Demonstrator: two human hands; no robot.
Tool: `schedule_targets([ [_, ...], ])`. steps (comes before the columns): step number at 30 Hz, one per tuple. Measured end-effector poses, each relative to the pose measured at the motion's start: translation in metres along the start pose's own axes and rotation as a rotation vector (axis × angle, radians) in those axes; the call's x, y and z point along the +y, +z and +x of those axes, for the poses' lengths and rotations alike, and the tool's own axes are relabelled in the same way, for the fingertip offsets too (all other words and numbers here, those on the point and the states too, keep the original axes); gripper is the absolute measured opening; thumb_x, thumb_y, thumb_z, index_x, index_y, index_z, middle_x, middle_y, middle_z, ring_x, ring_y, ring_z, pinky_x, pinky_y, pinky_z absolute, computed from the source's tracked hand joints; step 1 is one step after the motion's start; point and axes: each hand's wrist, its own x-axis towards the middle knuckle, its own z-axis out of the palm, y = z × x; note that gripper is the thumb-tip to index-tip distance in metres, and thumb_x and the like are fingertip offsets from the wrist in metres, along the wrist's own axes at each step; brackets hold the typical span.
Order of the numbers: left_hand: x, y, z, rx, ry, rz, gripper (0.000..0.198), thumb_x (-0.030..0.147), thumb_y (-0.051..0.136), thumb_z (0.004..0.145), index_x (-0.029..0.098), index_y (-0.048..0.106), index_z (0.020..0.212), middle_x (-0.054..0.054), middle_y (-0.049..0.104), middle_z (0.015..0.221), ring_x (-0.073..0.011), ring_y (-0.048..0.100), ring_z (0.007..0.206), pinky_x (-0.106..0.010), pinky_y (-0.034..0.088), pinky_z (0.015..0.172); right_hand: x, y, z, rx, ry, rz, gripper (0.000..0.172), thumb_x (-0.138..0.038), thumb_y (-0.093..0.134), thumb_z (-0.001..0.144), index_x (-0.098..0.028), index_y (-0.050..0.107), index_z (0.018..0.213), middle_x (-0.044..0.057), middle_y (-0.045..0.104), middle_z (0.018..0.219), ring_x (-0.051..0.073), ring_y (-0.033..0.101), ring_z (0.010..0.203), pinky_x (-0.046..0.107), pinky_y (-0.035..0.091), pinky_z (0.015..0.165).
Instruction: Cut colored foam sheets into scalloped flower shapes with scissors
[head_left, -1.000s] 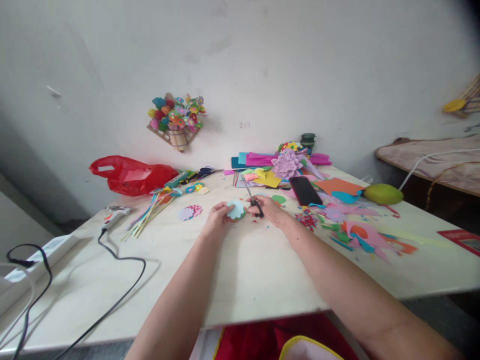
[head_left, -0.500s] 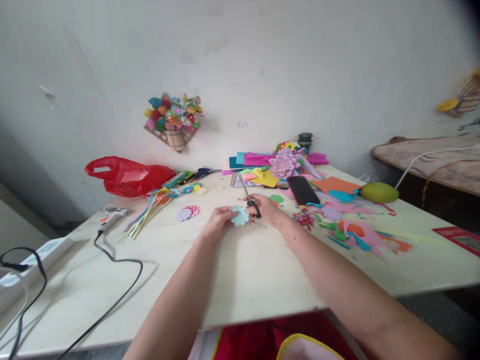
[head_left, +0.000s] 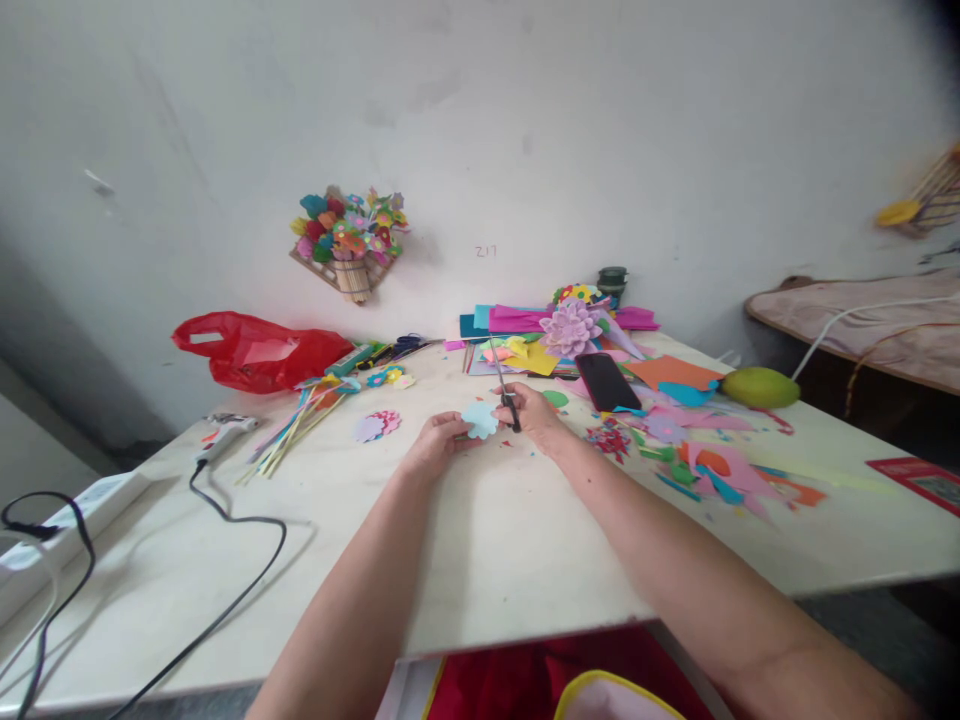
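Note:
My left hand (head_left: 433, 440) pinches a small light-blue paper flower cutout (head_left: 480, 419) just above the white table (head_left: 465, 540). Right beside it, my right hand (head_left: 534, 413) grips a pair of scissors (head_left: 504, 388) by the black handles, the blades pointing up and away. The scissors sit at the cutout's right edge. Both forearms reach in from the bottom of the view.
Coloured paper sheets and scraps (head_left: 697, 455), a black phone (head_left: 606, 380) and a green mango (head_left: 760, 387) lie to the right. A red plastic bag (head_left: 259, 350), coloured sticks (head_left: 300, 425), a glue gun (head_left: 225, 432) with its black cord (head_left: 247, 560) lie left. A paper-flower bouquet (head_left: 349, 240) hangs on the wall.
The blue cutout has turned in my left hand and no longer shows green behind it. The scissors have swung more upright. Both hands stay in the same spot.

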Motion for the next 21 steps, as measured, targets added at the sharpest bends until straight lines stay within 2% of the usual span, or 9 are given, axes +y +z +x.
schedule_targets([
  [3, 0.003, 0.0, 0.001, 0.062, -0.027, -0.079, 0.007, 0.02, 0.066, 0.061, 0.014, 0.061, 0.059, -0.007, 0.065, 0.063, -0.0195, 0.063, 0.061, -0.037, 0.054, 0.067, 0.002, 0.0, 0.001, 0.007, -0.011, -0.006, 0.043, -0.021, 0.076, 0.051, -0.019, 0.056, 0.088, -0.006, 0.056, 0.06, 0.01, 0.054, 0.049, 0.023, 0.043, 0.05],
  [5, 0.005, -0.001, 0.002, 0.074, -0.054, -0.122, 0.011, 0.024, 0.061, 0.065, 0.015, 0.061, 0.059, -0.008, 0.065, 0.062, -0.0197, 0.062, 0.06, -0.038, 0.055, 0.065, 0.002, 0.0, 0.002, 0.018, -0.024, -0.006, 0.042, -0.021, 0.075, 0.052, -0.019, 0.056, 0.089, -0.006, 0.055, 0.06, 0.009, 0.054, 0.048, 0.023, 0.042, 0.05],
  [9, 0.005, -0.002, 0.002, 0.027, -0.068, -0.134, 0.024, 0.036, 0.061, 0.071, 0.015, 0.059, 0.059, -0.008, 0.063, 0.059, -0.0209, 0.062, 0.061, -0.039, 0.055, 0.066, 0.003, 0.001, 0.002, 0.028, -0.027, -0.008, 0.042, -0.022, 0.075, 0.051, -0.019, 0.056, 0.088, -0.006, 0.055, 0.06, 0.01, 0.054, 0.048, 0.023, 0.042, 0.049],
  [11, 0.003, -0.002, 0.002, 0.015, -0.044, -0.109, 0.024, 0.037, 0.066, 0.068, 0.015, 0.061, 0.061, -0.009, 0.064, 0.062, -0.0208, 0.062, 0.062, -0.038, 0.055, 0.066, 0.004, 0.001, 0.002, 0.03, -0.027, -0.008, 0.043, -0.022, 0.075, 0.05, -0.019, 0.056, 0.088, -0.007, 0.056, 0.059, 0.01, 0.054, 0.048, 0.023, 0.041, 0.049],
  [17, -0.003, 0.001, 0.0, 0.013, 0.016, 0.027, 0.022, 0.022, 0.08, 0.054, 0.013, 0.064, 0.066, -0.008, 0.067, 0.067, -0.0174, 0.063, 0.062, -0.029, 0.051, 0.062, 0.006, 0.004, 0.002, -0.005, -0.025, -0.034, 0.041, -0.022, 0.074, 0.051, -0.019, 0.055, 0.087, -0.009, 0.053, 0.054, 0.009, 0.053, 0.047, 0.022, 0.042, 0.048],
  [21, -0.005, 0.001, 0.001, 0.022, 0.055, 0.04, 0.026, 0.026, 0.083, 0.052, 0.012, 0.065, 0.066, -0.006, 0.067, 0.064, -0.014, 0.06, 0.054, -0.025, 0.046, 0.054, 0.007, 0.007, 0.0, -0.062, 0.005, -0.056, 0.044, -0.024, 0.076, 0.051, -0.019, 0.055, 0.09, -0.009, 0.054, 0.055, 0.01, 0.054, 0.046, 0.021, 0.041, 0.044],
])
